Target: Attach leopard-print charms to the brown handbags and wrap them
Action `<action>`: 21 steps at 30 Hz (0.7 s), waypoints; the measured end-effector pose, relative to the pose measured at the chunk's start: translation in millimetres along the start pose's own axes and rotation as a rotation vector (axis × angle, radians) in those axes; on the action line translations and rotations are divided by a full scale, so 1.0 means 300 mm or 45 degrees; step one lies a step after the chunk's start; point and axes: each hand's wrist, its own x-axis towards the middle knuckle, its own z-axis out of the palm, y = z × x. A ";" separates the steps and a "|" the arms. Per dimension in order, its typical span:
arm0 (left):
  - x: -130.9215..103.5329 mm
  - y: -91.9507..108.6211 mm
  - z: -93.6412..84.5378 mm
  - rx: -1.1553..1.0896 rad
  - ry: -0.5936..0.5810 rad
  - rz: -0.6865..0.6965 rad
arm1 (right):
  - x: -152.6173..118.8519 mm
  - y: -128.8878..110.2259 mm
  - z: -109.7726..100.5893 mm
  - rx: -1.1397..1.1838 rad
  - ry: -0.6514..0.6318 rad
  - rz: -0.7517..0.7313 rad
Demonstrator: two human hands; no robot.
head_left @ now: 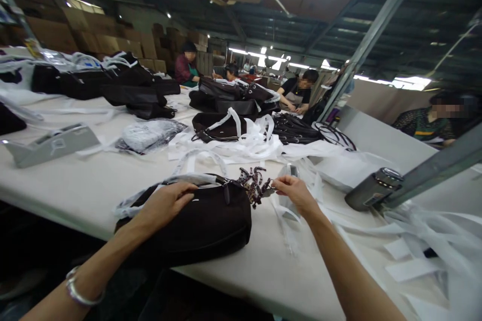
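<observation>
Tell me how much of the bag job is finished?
The near dark brown, soft bag looks partly done: its strap is wrapped in thin white material. The left hand rests on it; the right hand pinches a dark, patterned, stringy tassel. Settling that is probably left. Whether the dark bags behind are finished, I can't tell.

The left forearm comes in from the lower left across the near edge of the desk (278, 281), a bangle round its wrist, and the left hand (171, 203) lies back-up, its fingers reaching rightward, close together and slightly bent. The right forearm slants up and leftward from the near side of the desk, its wrist bare, and the right hand (293, 190) points left, thumb and forefinger brought together at the tips, the other fingers curled.
</observation>
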 end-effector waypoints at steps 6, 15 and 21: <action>-0.066 0.335 0.061 -0.551 0.110 0.266 | -0.179 -0.151 0.037 0.372 -0.126 0.089; -0.142 0.445 0.174 -1.049 -0.153 0.182 | -0.395 -0.243 0.138 0.638 -0.283 0.182; -0.182 0.436 0.170 -1.166 -0.226 0.067 | -0.439 -0.240 0.150 0.639 -0.300 0.177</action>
